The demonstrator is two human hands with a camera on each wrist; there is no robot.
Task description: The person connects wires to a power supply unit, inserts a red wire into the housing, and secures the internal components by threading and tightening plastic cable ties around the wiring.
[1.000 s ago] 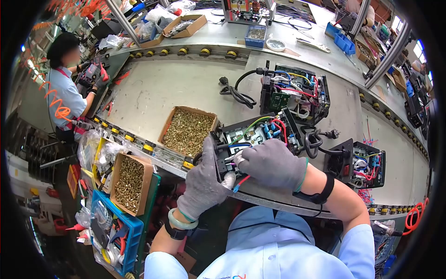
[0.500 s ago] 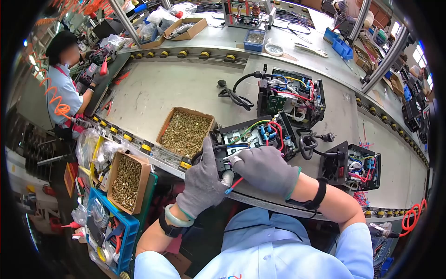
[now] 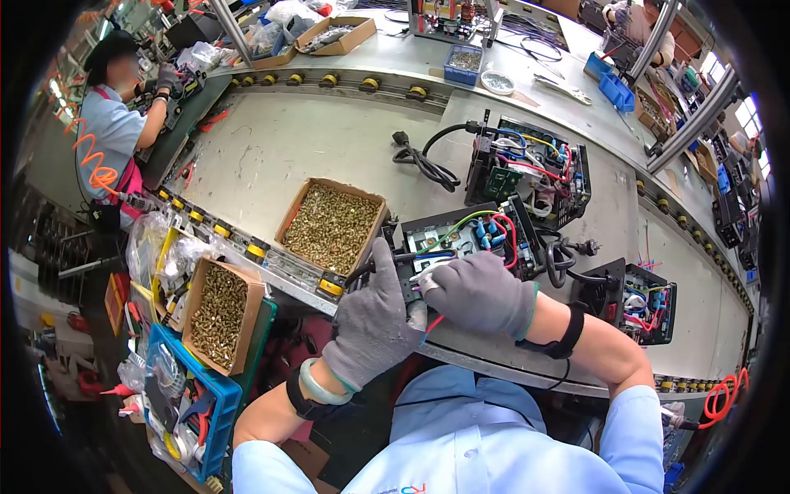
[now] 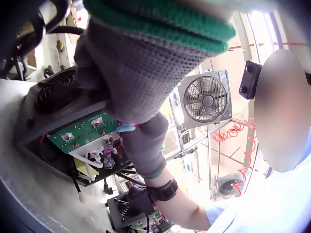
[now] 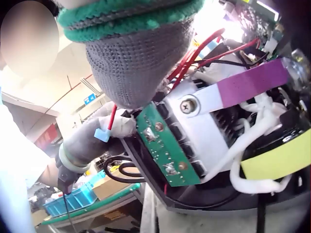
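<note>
An open black electrical unit (image 3: 461, 233) with a metal end panel lies at the bench's near edge, colored wires inside. My gloved left hand (image 3: 374, 317) grips its left end, index finger along the panel and taped thumb on the near side. My gloved right hand (image 3: 481, 296) has curled fingers at the inside of that panel, pinching at a wire there; its fingertips are mostly hidden. Below the right hand hangs a red wire with a blue terminal (image 5: 102, 134), seen in the right wrist view. A green circuit board (image 5: 165, 150) sits under that hand.
A carton of small brass-colored parts (image 3: 333, 226) stands left of the unit; a similar carton (image 3: 216, 317) sits above a blue crate (image 3: 193, 403). Two more open units (image 3: 531, 169) (image 3: 638, 305) are behind and to the right. A coworker (image 3: 115, 123) stands at far left.
Both hands stay at the unit's left end with small shifts. The red wire's blue end shows less below them. At far left the coworker's hands have moved, and the red-handled tool is out of sight.
</note>
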